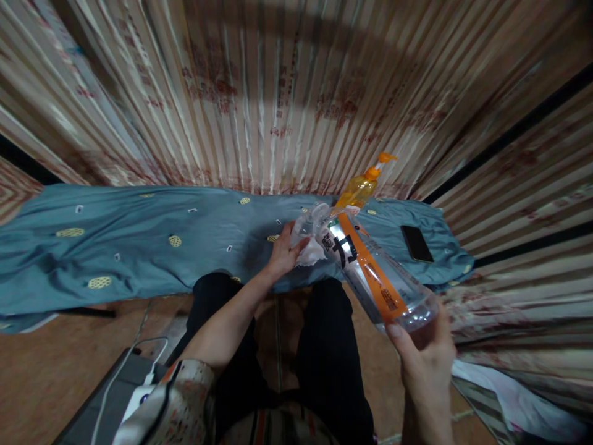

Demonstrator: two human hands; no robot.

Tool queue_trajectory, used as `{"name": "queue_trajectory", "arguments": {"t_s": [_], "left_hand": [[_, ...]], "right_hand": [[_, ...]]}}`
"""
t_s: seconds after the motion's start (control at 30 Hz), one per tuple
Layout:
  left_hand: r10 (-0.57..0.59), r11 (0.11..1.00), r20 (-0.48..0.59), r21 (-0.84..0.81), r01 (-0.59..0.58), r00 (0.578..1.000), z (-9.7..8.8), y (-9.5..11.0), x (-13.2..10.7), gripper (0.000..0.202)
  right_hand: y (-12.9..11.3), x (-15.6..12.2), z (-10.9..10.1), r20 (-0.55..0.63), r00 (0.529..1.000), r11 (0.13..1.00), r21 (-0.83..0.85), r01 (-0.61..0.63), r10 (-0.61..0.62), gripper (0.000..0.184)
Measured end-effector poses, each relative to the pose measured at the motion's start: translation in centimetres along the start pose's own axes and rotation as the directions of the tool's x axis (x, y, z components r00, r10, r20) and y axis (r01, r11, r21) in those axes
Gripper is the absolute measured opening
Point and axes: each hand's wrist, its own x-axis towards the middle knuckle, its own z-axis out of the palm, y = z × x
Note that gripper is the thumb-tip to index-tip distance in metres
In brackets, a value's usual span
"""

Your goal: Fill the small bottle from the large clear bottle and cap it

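My right hand grips a large clear plastic bottle with an orange and white label near its base. The bottle is tilted, with its narrow end toward my left hand. The fingers of that hand are closed around a clear, see-through plastic piece beside the bottle's narrow end; its exact kind is hard to make out. Just below lies a crumpled white tissue-like piece, touching or close to the left fingers. Behind the bottle stands a pump bottle of yellow liquid with an orange pump.
A blue-green patterned cloth covers the long narrow surface before me. On its right side lies a black phone. Pleated curtains hang behind. A white device with a cable rests on a dark surface at lower left.
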Motion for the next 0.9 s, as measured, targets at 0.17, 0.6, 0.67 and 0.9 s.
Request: {"name": "queue_trajectory", "arguments": {"t_s": [0.17, 0.6, 0.67, 0.9], "left_hand": [[0.006, 1.000, -0.001, 0.021, -0.006, 1.000, 0.03, -0.07, 0.03, 0.057], [0.039, 0.999, -0.013, 0.024, -0.039, 0.999, 0.08, -0.26, -0.04, 0.056], [0.036, 0.999, -0.006, 0.026, -0.036, 0.999, 0.12, -0.36, -0.04, 0.057], [0.046, 0.998, -0.013, 0.037, -0.045, 0.999, 0.20, -0.56, -0.06, 0.058]], "right_hand": [[0.14, -0.07, 0.10, 0.000, 1.000, 1.000, 0.010, 0.011, -0.011, 0.079], [0.46, -0.18, 0.01, 0.026, 0.999, 1.000, -0.001, 0.023, -0.023, 0.083], [0.59, -0.17, -0.04, 0.029, 0.999, 0.999, -0.002, 0.033, -0.033, 0.083], [0.60, -0.15, -0.11, 0.019, 0.999, 0.999, -0.007, 0.032, -0.032, 0.084]]}}
